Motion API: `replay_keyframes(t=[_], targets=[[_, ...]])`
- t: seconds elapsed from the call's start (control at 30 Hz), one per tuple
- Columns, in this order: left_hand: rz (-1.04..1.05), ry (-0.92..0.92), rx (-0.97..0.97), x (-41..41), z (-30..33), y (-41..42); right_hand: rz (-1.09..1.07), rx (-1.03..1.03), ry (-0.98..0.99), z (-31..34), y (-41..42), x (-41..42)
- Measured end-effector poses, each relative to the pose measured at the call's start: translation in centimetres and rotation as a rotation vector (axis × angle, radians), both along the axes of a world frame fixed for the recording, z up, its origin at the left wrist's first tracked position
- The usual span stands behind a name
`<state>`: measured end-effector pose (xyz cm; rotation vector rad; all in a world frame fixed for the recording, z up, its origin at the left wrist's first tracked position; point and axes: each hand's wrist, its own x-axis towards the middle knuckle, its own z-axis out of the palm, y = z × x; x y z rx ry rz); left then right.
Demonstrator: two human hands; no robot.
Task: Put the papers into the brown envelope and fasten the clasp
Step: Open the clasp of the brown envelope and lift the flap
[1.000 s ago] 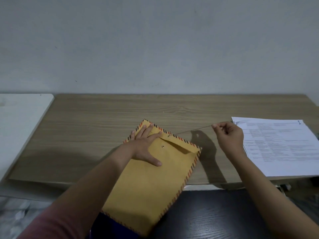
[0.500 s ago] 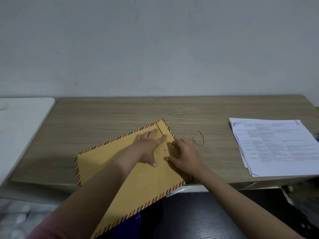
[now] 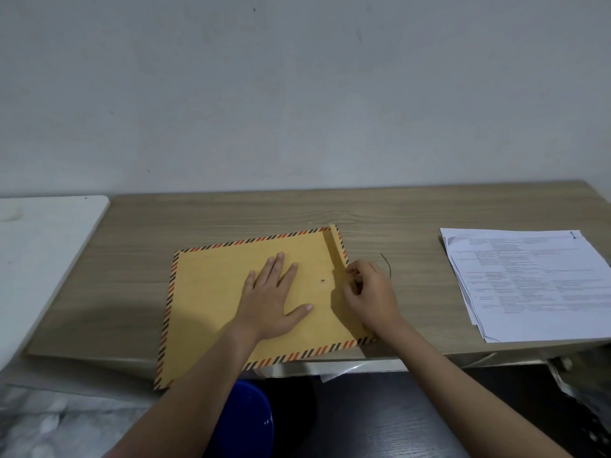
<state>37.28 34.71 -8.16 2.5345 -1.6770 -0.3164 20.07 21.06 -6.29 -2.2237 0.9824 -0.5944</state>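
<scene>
Single head-worn view, looking forward and down from the near edge of the bench point(image 3: 363, 209), close above it, facing the far wall point(image 3: 297, 94).

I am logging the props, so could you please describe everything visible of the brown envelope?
The brown envelope is tan paper edged with red and black stripes, lying flat on the wooden desk, its near corner overhanging. A small eyelet shows near its flap end. The left hand presses flat on it; the right hand pinches at the flap.
</scene>
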Motion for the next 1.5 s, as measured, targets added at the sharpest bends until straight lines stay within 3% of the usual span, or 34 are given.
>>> replay_keyframes(t=[0.13,0.3,0.4,0.6,0.7,0.87,1.0,1.3,1.5], targets=[[-0.047,-0.022,-0.004,0.8,-0.1,-0.4,-0.008,-0.091,-0.012,0.2,-1.4,-1.4],[-0.138,-0.019,-0.047,1.2,-0.2,-0.7,0.147,-0.216,0.193,-0.3,-2.9,-3.3],[-0.171,-0.014,-0.104,0.7,0.3,-0.9,0.166,-0.200,0.192,-0.8,-3.5,-4.1],[0.053,0.157,-0.181,-4.8,1.5,-4.0,0.203,-0.099,0.191,-0.4,-4.0,-5.2],[0.229,0.143,-0.146,-7.0,1.7,-5.7,0.240,-0.046,0.180,-0.2,-4.6,-5.7],[0.310,0.072,-0.049,-9.0,1.4,-6.9,0.312,0.061,0.154,-0.4,-6.2,-6.4],[0.352,0.122,-0.020,-9.6,1.8,-7.6,0.326,0.099,0.122,-0.8,-6.8,-6.7],[0.191,0.202,-0.220,-10.1,2.9,-7.5,0.347,0.155,0.054,-1.4,-7.2,-7.0],[0.130,0.161,-0.117,-9.9,4.0,-7.7,0.348,0.156,0.013,-1.5,-7.2,-7.2]])
